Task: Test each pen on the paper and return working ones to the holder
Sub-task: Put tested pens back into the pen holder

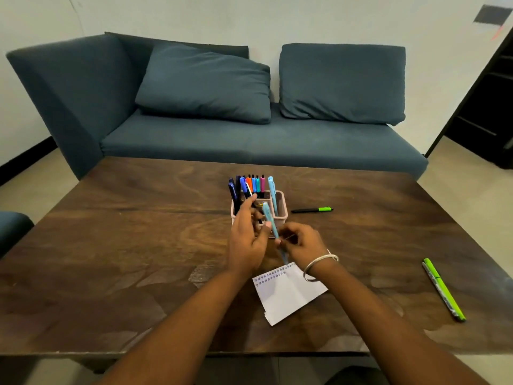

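A light-blue pen (273,229) stood tilted over the white notepad (288,294), before the pink holder (281,209) full of pens.

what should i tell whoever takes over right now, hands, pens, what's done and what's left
Right hand grips a light blue pen, tip down just above the paper. Left hand is by the pen's upper end, fingers relaxed; contact unclear.
Holder stands behind the hands with many pens in it.
Outside it, on the table: a black and green pen right of the holder, two green pens far right.
Done: cannot tell which pens are tested.
Left: test the held pen, return it if it writes, then continue.
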